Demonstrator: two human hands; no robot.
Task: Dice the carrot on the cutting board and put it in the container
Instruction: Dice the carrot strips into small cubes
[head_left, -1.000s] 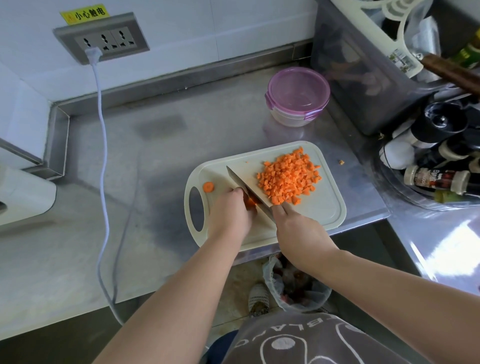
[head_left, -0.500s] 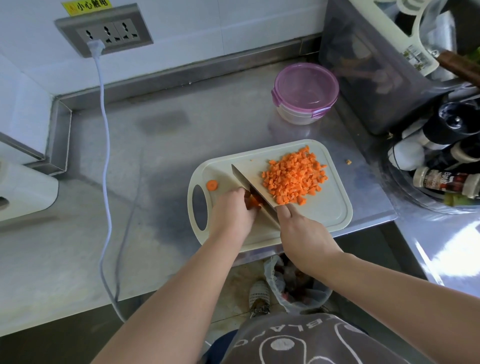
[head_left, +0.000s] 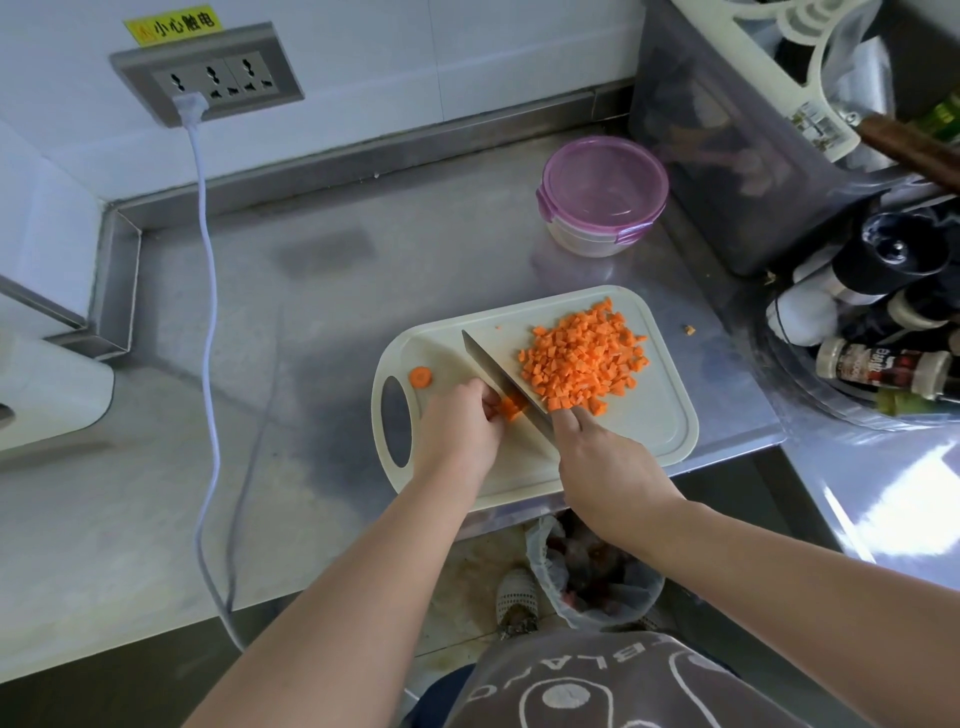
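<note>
Hands hold their places at the near edge of the table (head_left: 311, 322), little changed from half a second ago. The knife (head_left: 498, 371) lies at the same slant across the cutting board (head_left: 660, 421), tip pointing away and to the left, and the heap beside it looks no bigger. The right hand (head_left: 608, 467) keeps its grip closed round the knife's handle, which is hidden under the palm, with the forefinger stretched forward against the blade. The left hand (head_left: 457, 421) keeps a narrow grip, fingers curled, on the carrot stub (head_left: 511, 408), which sits on the board against the blade's left face. To the blade's right, the diced carrot (head_left: 584, 361) lies heaped on the far right part of the board. A single carrot round (head_left: 421, 376) lies apart by the board's handle hole. One stray cube (head_left: 689, 330) rests on the table just past the board's right edge.

Below the table edge, on the floor, a bagged bin (head_left: 592, 577) holds dark scraps too blurred to name. Beyond the board stands the container (head_left: 602, 195), a round clear tub with its purple clip lid on. Its inside cannot be made out through the tinted lid. Just right of it, a smoky plastic crate (head_left: 727, 156) holds a white rack. Nearer on the right, a clear basin (head_left: 831, 410) holds bottles and jars lying on their sides. On the far wall, a white cord (head_left: 208, 260) hangs from a plug in the socket strip (head_left: 208, 75).
</note>
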